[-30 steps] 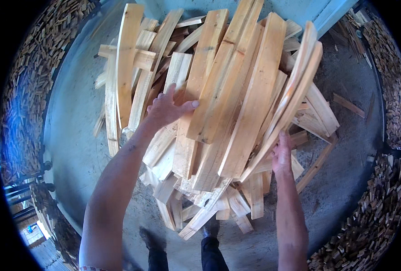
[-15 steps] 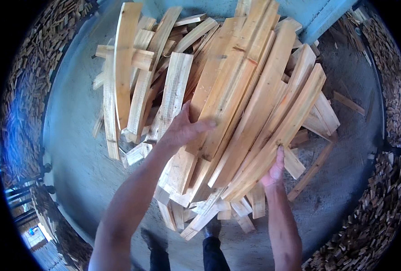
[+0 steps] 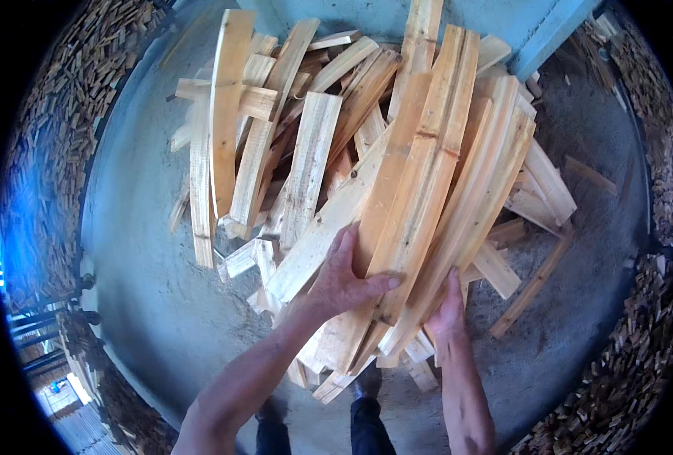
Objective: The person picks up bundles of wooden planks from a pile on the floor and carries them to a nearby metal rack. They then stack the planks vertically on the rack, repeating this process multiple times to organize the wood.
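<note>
Head view, centre of frame: bundle of long planks (image 3: 427, 197) raised steeper than half a second earlier, left hand (image 3: 344, 284) now lower, fingers spread flat against its underside. Right hand (image 3: 449, 315) pressed on bundle's lower edge, grip partly hidden. Loose offcuts (image 3: 276, 152) heaped on grey floor (image 3: 147, 303) behind.

Both forearms are bare from wrist to the lower edge of the picture, with no sleeve, watch, band or glove in sight. The left hand (image 3: 344, 284) is bare too, its fingers long with short plain nails and no ring; the thumb shows a pale, trimmed nail. The right hand (image 3: 449, 315) is likewise ungloved and without any ring. Below, between the forearms, a pair of dark trouser legs (image 3: 371, 432) ends in dark, scuffed shoes (image 3: 365, 383), details blurred.
</note>
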Motion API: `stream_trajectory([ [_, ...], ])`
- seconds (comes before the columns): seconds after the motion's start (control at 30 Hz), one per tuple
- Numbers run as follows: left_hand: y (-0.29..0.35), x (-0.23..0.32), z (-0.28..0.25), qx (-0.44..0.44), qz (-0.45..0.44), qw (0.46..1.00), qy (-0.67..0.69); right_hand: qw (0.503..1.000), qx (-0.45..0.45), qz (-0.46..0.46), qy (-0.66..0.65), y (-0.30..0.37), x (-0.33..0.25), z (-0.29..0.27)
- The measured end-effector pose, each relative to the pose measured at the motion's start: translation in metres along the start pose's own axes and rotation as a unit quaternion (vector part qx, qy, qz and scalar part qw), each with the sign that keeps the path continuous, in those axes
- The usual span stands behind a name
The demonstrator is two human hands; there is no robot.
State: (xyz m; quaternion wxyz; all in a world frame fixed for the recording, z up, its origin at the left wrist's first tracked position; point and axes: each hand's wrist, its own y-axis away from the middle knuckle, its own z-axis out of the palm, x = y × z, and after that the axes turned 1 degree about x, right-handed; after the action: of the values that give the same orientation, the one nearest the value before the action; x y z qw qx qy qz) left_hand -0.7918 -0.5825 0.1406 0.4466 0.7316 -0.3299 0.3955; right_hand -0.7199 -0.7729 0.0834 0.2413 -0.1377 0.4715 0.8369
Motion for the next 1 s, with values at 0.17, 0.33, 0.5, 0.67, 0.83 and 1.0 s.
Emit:
stream_trajectory([
  [0.17,0.052,0.013,0.009,-0.070,-0.063,0.965,0.246,0.996,0.015,-0.026,0.090,0.061,-0.016,-0.023],
  [0.33,0.139,0.072,0.006,-0.129,-0.142,0.875,0.445,0.950,0.135,0.061,0.276,0.169,-0.062,0.001],
  [0.5,0.283,0.083,0.056,0.025,-0.136,0.821,0.554,0.784,0.202,0.176,0.561,0.283,-0.090,0.064],
  [0.67,0.419,0.130,0.063,0.046,-0.260,0.744,0.613,0.518,0.124,0.326,0.781,0.369,-0.110,0.070],
  [0.83,0.505,0.114,0.067,0.173,-0.256,0.547,0.777,0.652,0.049,0.385,0.652,0.381,-0.037,0.127],
  [1.0,0.535,0.038,0.029,0.269,-0.253,0.508,0.778,0.498,0.028,0.472,0.726,0.329,0.073,0.111],
])
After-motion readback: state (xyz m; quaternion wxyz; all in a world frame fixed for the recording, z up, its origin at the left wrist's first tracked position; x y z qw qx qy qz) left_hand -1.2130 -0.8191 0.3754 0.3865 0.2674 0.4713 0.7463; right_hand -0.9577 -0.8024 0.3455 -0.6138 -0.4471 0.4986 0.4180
